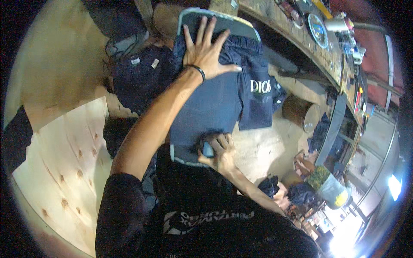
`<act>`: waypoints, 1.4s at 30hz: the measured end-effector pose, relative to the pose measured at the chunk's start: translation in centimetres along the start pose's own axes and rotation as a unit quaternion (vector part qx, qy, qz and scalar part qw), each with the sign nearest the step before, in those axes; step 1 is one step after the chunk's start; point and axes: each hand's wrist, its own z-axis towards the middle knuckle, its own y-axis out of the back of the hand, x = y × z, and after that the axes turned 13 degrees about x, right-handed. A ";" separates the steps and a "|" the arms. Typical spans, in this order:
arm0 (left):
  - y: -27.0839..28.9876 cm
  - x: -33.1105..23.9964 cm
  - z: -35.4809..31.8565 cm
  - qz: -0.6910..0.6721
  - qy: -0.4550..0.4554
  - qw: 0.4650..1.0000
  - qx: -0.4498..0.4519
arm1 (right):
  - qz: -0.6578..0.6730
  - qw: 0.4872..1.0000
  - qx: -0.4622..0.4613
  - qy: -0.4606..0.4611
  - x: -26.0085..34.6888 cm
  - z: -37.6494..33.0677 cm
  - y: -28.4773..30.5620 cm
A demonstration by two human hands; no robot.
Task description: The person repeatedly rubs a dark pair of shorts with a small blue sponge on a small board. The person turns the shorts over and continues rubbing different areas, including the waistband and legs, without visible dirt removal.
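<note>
A pair of dark navy trousers or shorts (206,101) with a gathered waistband is drawn over a long board (183,21) with a pale rim. One leg lies flat along the board. The other (256,109) hangs off to the right and bears white lettering. My left hand (206,53), fingers spread wide, presses flat on the cloth near the waistband at the far end. Close to my body, my right hand (221,152) curls over the near end of the leg. Its fingers close round a small blue-grey object (207,149), whose kind I cannot make out.
Dark garments (140,77) lie heaped left of the board. A wooden workbench (292,38) with a blue dish (317,31) and clutter runs along the upper right. To the right stands a brown round container (303,112). A plywood sheet (69,172) lies at the left.
</note>
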 end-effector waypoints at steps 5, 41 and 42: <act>-0.2 0.2 0.1 -0.019 -0.015 1.000 -0.009 | -0.071 0.995 -0.060 -0.026 0.3 0.8 -0.3; -6.6 0.2 -28.3 -0.424 0.224 0.877 0.032 | -0.032 0.959 -0.272 -0.081 -2.0 1.4 -0.6; -6.5 0.0 -29.1 -0.420 0.239 0.874 0.050 | -0.030 0.960 -0.266 -0.087 -1.4 0.5 -1.0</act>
